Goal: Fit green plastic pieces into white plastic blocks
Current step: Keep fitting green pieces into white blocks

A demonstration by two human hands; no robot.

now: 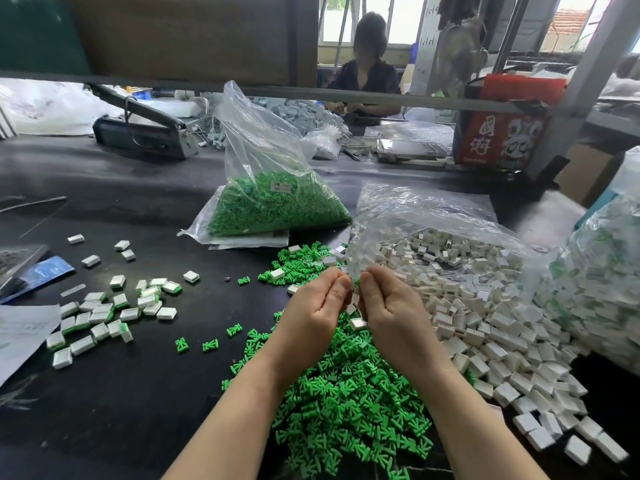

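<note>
Barely visible — a green piece point(356, 281) pinched between both hands point(353, 306).

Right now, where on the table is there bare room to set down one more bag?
Bare table lies near left, between the finished blocks and the green pile. More lies far left, before the green bag. The right side is crowded with white blocks.

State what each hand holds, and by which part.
Both hands, left hand and right hand, pinch something small with a green piece showing; the grip point is hidden.
</note>
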